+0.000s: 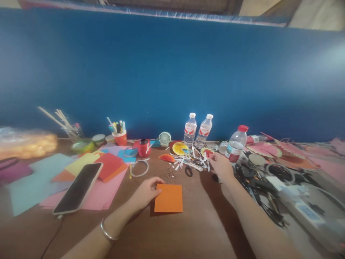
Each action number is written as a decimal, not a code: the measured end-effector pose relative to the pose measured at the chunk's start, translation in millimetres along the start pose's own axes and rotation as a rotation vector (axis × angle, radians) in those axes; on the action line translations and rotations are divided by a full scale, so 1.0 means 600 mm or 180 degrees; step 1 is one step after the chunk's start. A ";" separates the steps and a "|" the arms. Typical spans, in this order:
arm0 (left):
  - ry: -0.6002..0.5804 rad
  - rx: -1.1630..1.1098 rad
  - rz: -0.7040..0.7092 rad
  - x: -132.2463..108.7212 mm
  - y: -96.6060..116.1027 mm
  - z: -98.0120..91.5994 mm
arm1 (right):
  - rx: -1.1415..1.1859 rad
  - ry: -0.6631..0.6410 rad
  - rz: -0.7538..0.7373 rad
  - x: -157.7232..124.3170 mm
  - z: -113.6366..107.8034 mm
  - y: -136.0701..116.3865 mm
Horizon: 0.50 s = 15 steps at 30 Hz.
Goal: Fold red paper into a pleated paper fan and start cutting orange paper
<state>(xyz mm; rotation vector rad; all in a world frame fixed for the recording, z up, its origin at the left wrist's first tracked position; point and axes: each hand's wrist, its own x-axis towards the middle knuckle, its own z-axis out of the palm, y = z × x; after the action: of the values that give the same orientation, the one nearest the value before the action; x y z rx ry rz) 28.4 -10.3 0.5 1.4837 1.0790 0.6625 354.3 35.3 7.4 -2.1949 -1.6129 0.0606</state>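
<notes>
Left hand (147, 192), fingers flat, pins my orange paper square (169, 198) at its left edge; right hand (221, 166) reaches loosely into paper scraps (185, 162) beyond.

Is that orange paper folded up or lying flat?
Flat. The orange paper lies spread on the table as a plain square, left hand touching its edge.

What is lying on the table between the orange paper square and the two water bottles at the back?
In the head view, between the orange paper square and the water bottles: paper scraps, small folded paper fans, and black-handled scissors.
</notes>
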 end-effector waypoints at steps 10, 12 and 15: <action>0.0003 -0.0202 0.0032 -0.003 -0.008 0.004 | -0.0504 -0.0150 -0.0404 -0.021 0.012 0.017; -0.0008 -0.0220 0.0044 -0.003 -0.010 0.004 | -0.0530 -0.0272 -0.0637 -0.024 0.017 0.021; 0.0003 -0.0229 0.0049 -0.003 -0.011 0.006 | -0.0545 -0.0461 -0.0838 -0.021 0.019 0.029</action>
<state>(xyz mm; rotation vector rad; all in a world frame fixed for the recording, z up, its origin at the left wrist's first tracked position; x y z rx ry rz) 28.9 -13.6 -6.1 1.4312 1.0351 0.7059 362.9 22.9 -11.4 -2.1208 -2.0440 0.0052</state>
